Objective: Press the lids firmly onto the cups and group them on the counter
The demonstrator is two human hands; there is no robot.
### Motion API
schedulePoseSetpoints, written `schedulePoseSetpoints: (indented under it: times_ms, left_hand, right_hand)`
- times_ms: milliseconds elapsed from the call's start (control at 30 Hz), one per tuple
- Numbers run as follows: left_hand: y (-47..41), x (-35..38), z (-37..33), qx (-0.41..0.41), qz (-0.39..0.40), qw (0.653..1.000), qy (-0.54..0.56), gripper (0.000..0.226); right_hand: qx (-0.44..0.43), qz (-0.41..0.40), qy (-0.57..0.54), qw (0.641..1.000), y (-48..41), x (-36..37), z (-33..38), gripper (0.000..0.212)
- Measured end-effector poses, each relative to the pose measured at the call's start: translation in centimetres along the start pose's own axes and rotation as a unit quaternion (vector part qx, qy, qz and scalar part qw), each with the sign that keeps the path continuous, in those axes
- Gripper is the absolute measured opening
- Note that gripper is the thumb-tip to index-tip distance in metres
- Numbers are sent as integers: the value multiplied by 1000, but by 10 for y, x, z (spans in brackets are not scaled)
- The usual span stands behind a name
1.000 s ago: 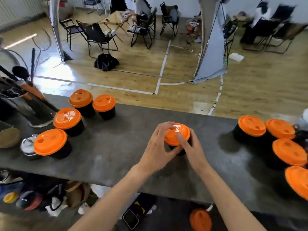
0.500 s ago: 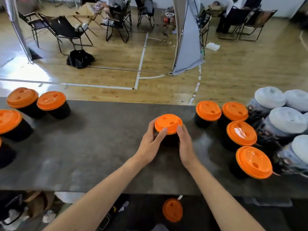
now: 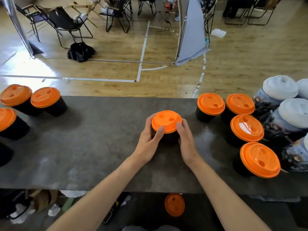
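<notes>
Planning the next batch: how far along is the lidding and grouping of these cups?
Looks done: four orange-lidded cups stand grouped at the right end of the counter. In hand: the left hand and right hand grip the middle cup, lid on. Left: it stands apart from either cluster, and at least three lidded cups sit far left; whether those lids are pressed home cannot be told.

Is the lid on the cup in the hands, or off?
On: the round orange plastic lid covers the mouth of the black cup. Snapped tight? Cannot tell.
</notes>
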State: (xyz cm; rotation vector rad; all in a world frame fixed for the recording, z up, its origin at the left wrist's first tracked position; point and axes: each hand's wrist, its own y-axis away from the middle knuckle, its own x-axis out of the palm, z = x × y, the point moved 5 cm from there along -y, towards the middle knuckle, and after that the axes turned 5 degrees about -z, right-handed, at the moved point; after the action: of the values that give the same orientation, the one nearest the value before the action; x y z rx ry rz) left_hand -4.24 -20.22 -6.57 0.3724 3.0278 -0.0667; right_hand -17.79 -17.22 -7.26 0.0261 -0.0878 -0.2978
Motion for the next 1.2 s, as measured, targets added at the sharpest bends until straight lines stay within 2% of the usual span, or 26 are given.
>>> schedulePoseSetpoints:
  times_ms: [133,267,400,500,633,800,1000,1067,1133,1200]
  left_hand:
    - [2,3,0,-14,29,999,-1,91]
    - [1,3,0,-15,9,1000,-9,78]
    - [2,1,-2,-7,7,1000,-4,82]
    - [2,3,-2,0,24,1000,-13,91]
    - [-1,-1,-3,0,-17,1000,-8,82]
    - [-2,0,-2,-2,3,1000,8,86]
    - [-2,0,-3,4,-14,1000,14,70]
    - [-1,-1,-3,0,-16,1000,12,73]
    - [0,-1,-2,-5,-13,1000,7,73]
    - [-1,0,-1,-7,-5,1000,0,72]
  right_hand:
    - [-2,-15,-17,1000,-3,-3,3,51]
    - [-4,-8,-16,1000,1,-2,4,70]
    - [-15,-6,-9,1000,1,0,5,54]
    - [2,-13,-23,1000,-1,0,4,55]
    - [3,27,-15,1000,0,1,5,59]
    - [-1,15,-30,999,-4,-2,2,53]
    - [1,7,-13,1000,-1,-1,4,85]
    - [-4,13,-15,1000,-1,-1,5,79]
    - [-11,16,-18,1000,-3,-1,4,65]
    - [-13,10,-24,1000,-4,-2,1,63]
